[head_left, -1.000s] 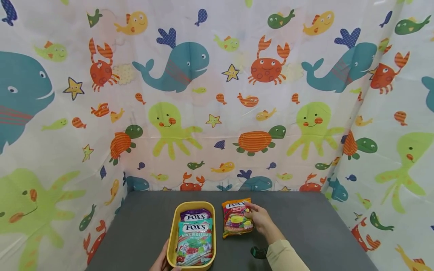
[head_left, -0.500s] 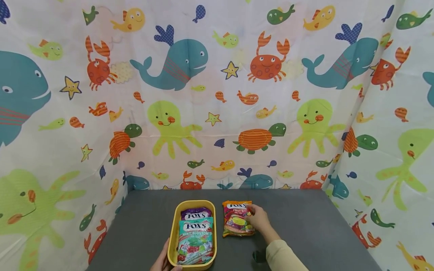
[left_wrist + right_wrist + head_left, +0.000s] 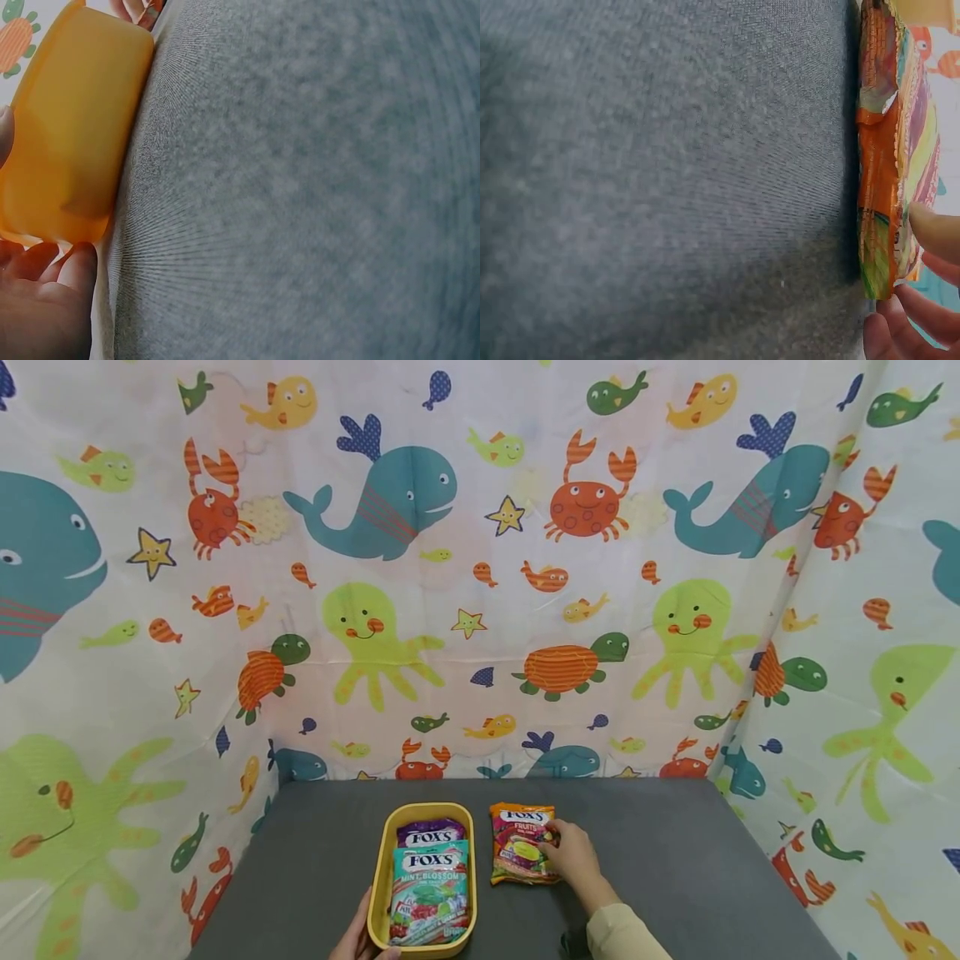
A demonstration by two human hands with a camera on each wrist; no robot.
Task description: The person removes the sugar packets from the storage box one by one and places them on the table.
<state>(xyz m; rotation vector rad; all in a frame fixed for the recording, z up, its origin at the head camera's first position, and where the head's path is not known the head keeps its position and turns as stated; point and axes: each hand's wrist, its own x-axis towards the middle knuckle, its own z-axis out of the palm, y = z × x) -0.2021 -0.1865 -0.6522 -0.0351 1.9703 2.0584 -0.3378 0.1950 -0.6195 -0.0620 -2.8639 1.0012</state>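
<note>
A yellow rounded container [image 3: 382,877] stands at the front of the grey table. Inside it lie a teal Fox's Mint Blossom candy bag [image 3: 430,902] and, partly covered behind that, a purple Fox's candy bag [image 3: 420,832]. My left hand [image 3: 356,937] grips the container at its near left corner; the left wrist view shows fingers [image 3: 76,274] against its wall. To the right, an orange Fox's Fruits candy bag [image 3: 517,847] lies flat on the table. My right hand [image 3: 576,860] pinches its right edge, the thumb [image 3: 936,231] on top and the other fingers at the side.
The grey table [image 3: 660,860] reaches back to a white curtain [image 3: 480,693] printed with sea animals, which also closes both sides. A small dark object [image 3: 573,943] is partly hidden beside the right sleeve [image 3: 624,931].
My right hand has shifted slightly along the right edge of the orange bag. The bag and the container stay nearly in place; the view has tilted a little.
</note>
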